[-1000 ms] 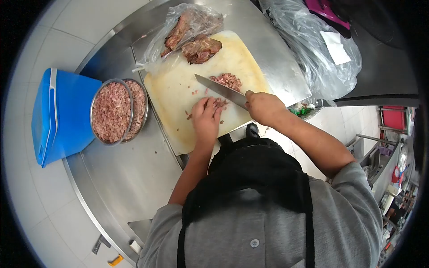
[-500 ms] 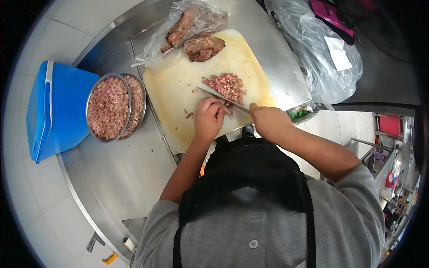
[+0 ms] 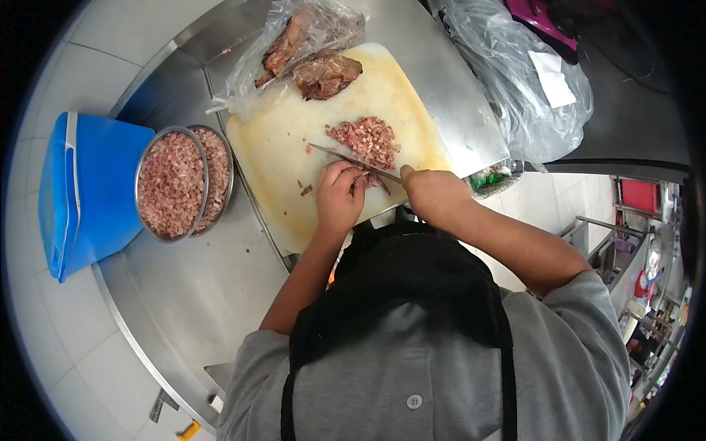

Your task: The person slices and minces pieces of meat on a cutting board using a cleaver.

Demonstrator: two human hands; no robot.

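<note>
My right hand [image 3: 434,197] is wrapped round the handle of a knife [image 3: 351,161], its blade pointing left across the cutting board [image 3: 272,162]. Close to the blade, my left hand [image 3: 340,197] has its fingers curled over meat strips [image 3: 375,184] on the board. Just beyond the knife lies a pile of chopped meat [image 3: 368,140]. A larger browned meat piece [image 3: 327,75] rests at the board's far edge, beside a clear plastic bag [image 3: 254,62] with more meat in it.
Two bowls of chopped meat [image 3: 173,185] overlap at the left, beside a blue cooler box [image 3: 103,191]. A large plastic bag [image 3: 500,81] with a white paper lies at the upper right. The steel table [image 3: 213,287] has a raised rim.
The knife has moved from over the chopped pile to its near side, close to my left fingers. More of the pile shows. My left fingers have curled in more.
</note>
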